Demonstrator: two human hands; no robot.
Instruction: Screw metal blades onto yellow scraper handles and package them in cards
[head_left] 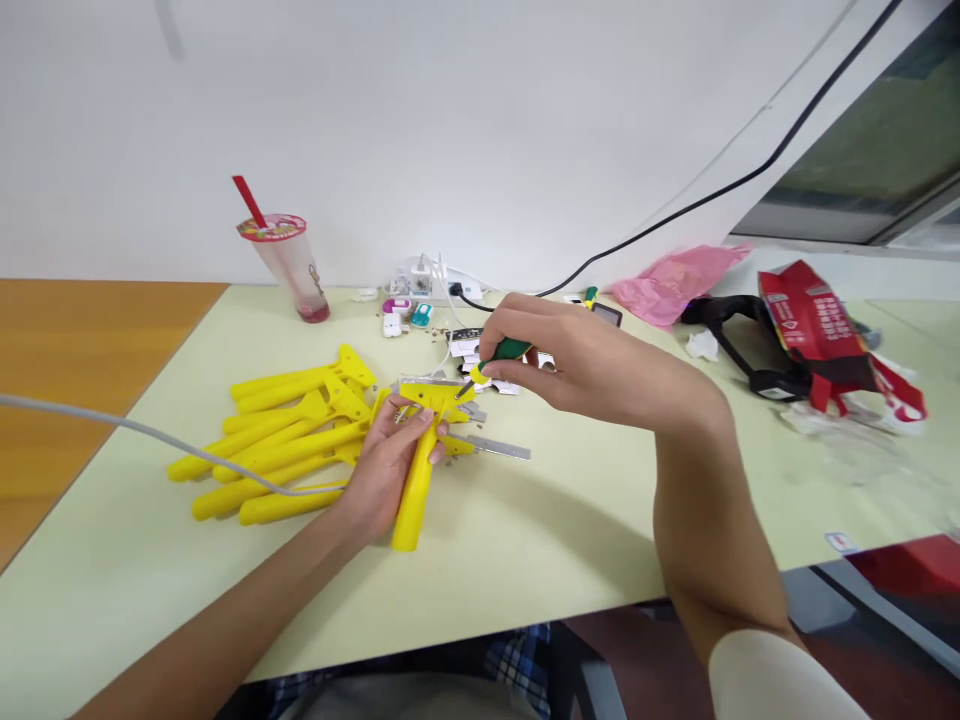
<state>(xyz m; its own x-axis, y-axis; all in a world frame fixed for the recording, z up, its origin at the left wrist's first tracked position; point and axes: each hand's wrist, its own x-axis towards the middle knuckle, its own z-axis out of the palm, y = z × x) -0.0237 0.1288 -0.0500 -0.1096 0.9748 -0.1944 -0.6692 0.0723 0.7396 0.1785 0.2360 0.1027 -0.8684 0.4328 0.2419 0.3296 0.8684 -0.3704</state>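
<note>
My left hand (380, 475) is closed around a yellow plastic scraper (414, 497), its handle toward me and its wide head away. My right hand (592, 358) grips a screwdriver (511, 349) with a green and yellow handle. The screwdriver's tip meets the scraper head near its right side; the screw there is too small to make out. Left of my left hand lies a pile of yellow scraper handles (281, 452). Just right of the held scraper, a metal blade (499, 448) lies on the table, partly under a yellow piece.
A cup with a red straw (289, 262) stands near the wall. Behind my hands are a power strip (442, 288) and small cases (421, 315). A grey cable (161, 432) crosses the pile. To the right lie a pink bag (675, 283) and a red package (814, 325).
</note>
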